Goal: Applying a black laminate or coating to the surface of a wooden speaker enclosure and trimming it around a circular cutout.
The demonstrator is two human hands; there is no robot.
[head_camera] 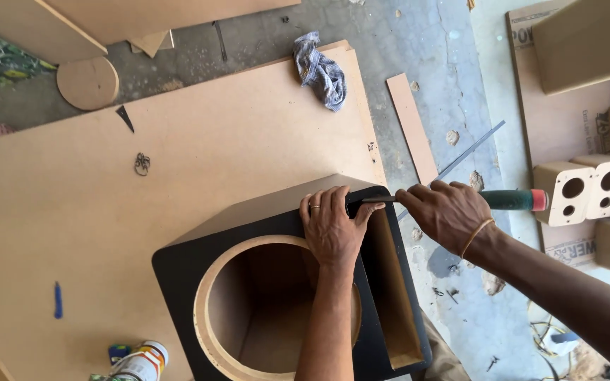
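Black-faced box (277,282) sits on the board (107,204), left hand (330,226) flat and unclenched pinning its top edge, right hand (446,212) clenched on file (510,200): keep strokes level, fingers clear of tip.

Two hands on the job: left (333,229), right (446,212). One black speaker box (192,268), one green-handled tool (510,200). Three small boxes with holes (584,187). One cloth (321,69), one disc (87,82), one bottle (139,363), one blue pen (58,300).
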